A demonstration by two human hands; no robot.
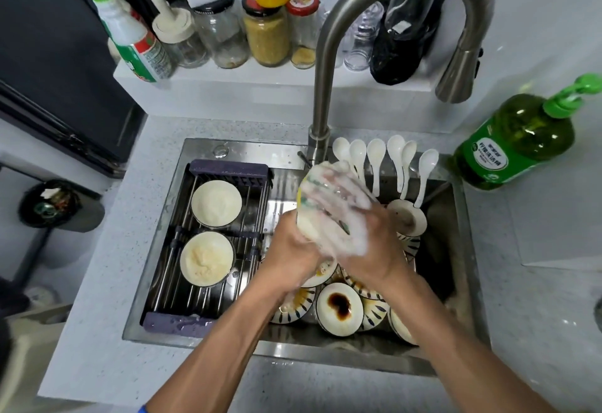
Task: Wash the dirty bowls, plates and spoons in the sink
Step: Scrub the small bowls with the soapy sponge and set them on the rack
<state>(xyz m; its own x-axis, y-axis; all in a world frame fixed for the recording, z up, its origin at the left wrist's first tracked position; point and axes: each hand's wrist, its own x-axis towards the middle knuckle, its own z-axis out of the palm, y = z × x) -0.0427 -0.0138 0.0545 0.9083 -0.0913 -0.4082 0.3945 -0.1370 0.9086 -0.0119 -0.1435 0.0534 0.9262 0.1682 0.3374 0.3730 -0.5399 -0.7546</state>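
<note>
Soapy bowl over sink | left hand grips its lower edge | right hand scrubs it, grip blurred, cannot tell

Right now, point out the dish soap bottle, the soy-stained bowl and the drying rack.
dish soap bottle point(516, 149): head view, on its green label.
soy-stained bowl point(339, 309): head view, on the dark stain inside.
drying rack point(228, 170): head view, on its far purple end.

White spoons, green soap btl, blue-striped bowls.
</note>
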